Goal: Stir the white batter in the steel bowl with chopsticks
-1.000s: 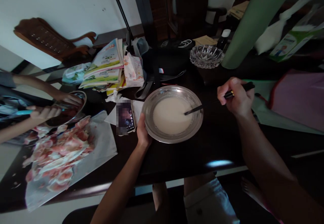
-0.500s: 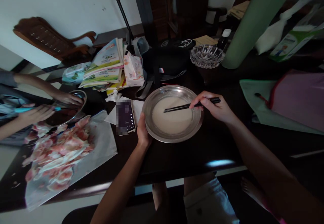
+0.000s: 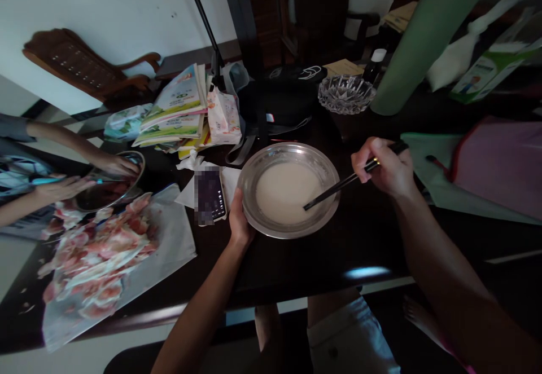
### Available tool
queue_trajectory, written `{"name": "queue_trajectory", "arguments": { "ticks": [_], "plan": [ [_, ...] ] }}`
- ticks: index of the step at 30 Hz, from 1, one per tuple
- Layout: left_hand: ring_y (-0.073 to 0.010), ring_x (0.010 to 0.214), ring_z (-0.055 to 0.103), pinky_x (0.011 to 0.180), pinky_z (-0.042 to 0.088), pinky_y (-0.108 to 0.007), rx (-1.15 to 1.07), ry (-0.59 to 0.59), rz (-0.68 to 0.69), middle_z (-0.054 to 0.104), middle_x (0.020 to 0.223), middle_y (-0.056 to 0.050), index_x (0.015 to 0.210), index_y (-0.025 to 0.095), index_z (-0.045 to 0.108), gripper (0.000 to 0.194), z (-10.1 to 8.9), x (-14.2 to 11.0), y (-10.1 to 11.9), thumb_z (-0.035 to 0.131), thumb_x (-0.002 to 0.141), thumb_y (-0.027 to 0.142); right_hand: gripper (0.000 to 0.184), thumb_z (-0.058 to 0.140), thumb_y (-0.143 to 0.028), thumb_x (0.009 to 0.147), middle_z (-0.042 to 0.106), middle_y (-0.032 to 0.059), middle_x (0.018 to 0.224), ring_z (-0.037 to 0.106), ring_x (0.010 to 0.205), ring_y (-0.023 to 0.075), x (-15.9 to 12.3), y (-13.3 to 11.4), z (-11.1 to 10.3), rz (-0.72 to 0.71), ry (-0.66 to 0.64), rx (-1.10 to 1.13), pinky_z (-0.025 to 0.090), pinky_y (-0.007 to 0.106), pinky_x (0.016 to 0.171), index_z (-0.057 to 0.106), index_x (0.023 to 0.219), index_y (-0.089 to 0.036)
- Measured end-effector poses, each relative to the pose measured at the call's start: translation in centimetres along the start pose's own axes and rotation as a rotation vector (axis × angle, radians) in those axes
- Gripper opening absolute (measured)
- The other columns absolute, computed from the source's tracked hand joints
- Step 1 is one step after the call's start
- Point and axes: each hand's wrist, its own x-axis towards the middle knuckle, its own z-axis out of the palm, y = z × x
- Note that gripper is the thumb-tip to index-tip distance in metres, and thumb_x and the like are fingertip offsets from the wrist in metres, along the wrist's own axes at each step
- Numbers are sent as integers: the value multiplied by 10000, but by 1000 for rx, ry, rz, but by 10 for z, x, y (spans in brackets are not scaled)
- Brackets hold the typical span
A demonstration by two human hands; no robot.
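Observation:
A shallow metal bowl (image 3: 249,216) sits on the dark table, holding a pale, milky liquid (image 3: 285,190). My left hand (image 3: 240,219) grips the bowl's left rim, thumb along the outside and the other fingers hidden beneath. Black chopsticks (image 3: 334,190) are closed in my right hand (image 3: 385,165), to the right of the bowl. They slant down to the left over the rim, with their tips at the liquid's surface in the near right part of the bowl. Left of the bowl lies a phone (image 3: 210,193) on white paper.
At left another person's hands (image 3: 71,188) work with a blue-handled tool over a metal pot (image 3: 141,165). Pinkish peels (image 3: 105,250) are heaped on a plastic sheet (image 3: 178,233). Behind stand books (image 3: 173,109), a tissue pack (image 3: 223,115), a glass ashtray (image 3: 345,95) and a green cylinder (image 3: 423,47).
My right hand has moved right, away from over the bowl's rim, and the chopsticks now tilt more steeply, their tips nearer the front right. My left hand and the bowl have stayed put.

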Motion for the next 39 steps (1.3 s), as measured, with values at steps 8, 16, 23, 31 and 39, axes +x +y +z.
{"name": "queue_trajectory", "arguments": {
  "ticks": [8,16,23,31,39],
  "plan": [
    [-322,1258,672,1102,533,-410,19,-6,42,801,1136,-72,1012,183,771,424,-5,4,-5,756,788,542,387,607,-521,977,754,46,790,653,644,128,-9,8,23,62,-266,-165,536,248,570,768,828,-202],
    [-325,1211,699,1061,561,-424,28,-25,28,814,1073,-73,983,188,782,406,-4,4,-4,735,807,551,386,605,-545,974,712,27,671,620,579,135,-5,5,10,-73,48,-242,451,262,490,754,809,-229],
    [-315,1155,730,1053,566,-414,28,-22,24,823,1001,-61,992,189,785,402,-3,2,-2,741,805,542,438,658,-531,940,535,-17,425,434,349,99,2,-2,-3,-63,67,-12,271,265,356,704,645,-211],
    [-322,1214,699,1069,562,-423,6,25,-26,819,1012,-77,967,175,777,370,-5,3,-2,705,846,517,397,588,-494,995,764,50,784,662,670,141,-9,7,21,93,-301,-173,504,266,588,762,799,-196],
    [-322,1208,702,1063,566,-419,10,16,-11,822,994,-66,937,192,784,338,-1,1,0,704,843,506,413,599,-523,983,719,31,699,632,622,140,-4,3,10,-27,28,-278,482,278,557,738,743,-217]
  ]
}}
